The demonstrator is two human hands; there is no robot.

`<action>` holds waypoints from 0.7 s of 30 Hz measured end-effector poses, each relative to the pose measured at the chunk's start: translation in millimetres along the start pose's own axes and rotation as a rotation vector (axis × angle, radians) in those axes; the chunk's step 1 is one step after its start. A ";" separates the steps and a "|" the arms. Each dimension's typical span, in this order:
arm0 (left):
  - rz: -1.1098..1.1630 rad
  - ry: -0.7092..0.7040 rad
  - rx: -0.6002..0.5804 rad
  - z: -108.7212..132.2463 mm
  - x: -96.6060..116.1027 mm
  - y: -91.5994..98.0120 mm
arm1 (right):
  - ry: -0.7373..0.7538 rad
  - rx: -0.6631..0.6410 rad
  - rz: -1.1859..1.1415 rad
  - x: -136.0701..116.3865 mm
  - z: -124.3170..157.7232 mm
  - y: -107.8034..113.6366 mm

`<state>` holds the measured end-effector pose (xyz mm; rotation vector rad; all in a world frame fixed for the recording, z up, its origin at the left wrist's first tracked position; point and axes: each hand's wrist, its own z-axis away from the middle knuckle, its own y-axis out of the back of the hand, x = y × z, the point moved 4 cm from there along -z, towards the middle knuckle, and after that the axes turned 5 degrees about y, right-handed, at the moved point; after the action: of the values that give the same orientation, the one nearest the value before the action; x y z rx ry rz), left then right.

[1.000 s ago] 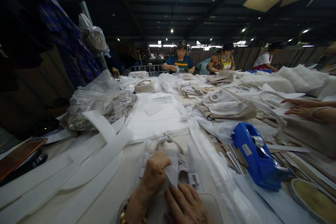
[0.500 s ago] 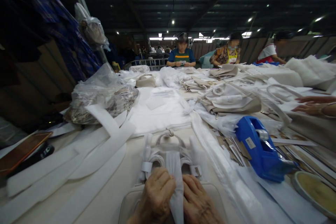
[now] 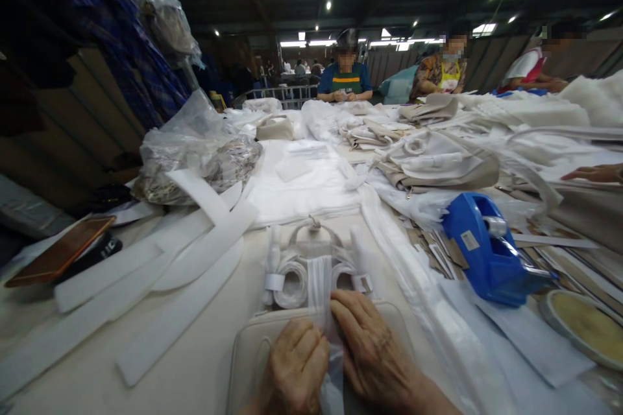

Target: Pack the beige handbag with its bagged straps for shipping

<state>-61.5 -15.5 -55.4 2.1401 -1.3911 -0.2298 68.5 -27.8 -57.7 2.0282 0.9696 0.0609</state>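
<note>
A cream handbag (image 3: 253, 350) lies flat at the near edge of the table, its handles (image 3: 292, 282) wrapped in white foam and pointing away from me. A white foam strip (image 3: 321, 288) runs down its middle. My left hand (image 3: 294, 369) is curled with its fingers pinching the strip's lower part. My right hand (image 3: 372, 350) lies on the bag beside it, fingers pressed down on the same strip.
A blue tape dispenser (image 3: 487, 249) stands to the right, with card pieces and a round dish (image 3: 584, 331) near it. Long white foam strips (image 3: 160, 279) lie left, a phone (image 3: 63, 249) beyond. Another person's hand (image 3: 591, 173) rests far right. Several people sit across the table.
The view has tilted down. Both my hands have slid toward me along the white strip, from up by the wrapped handles onto the bag's body.
</note>
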 end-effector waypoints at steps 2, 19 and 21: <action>-0.051 -0.060 0.025 1.8 6.1 2.3 | -0.010 -0.018 -0.012 1.4 1.0 -0.8; -0.234 -0.145 -0.239 42.0 25.9 6.7 | 0.003 0.040 0.055 -4.6 14.0 8.3; -0.224 -0.126 -0.279 48.8 24.8 10.7 | 0.055 0.060 0.076 -18.0 32.5 17.3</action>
<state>-80.0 -58.5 -85.7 2.0708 -1.1081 -0.6176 78.7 -67.4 -60.2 2.1282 0.9384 0.1297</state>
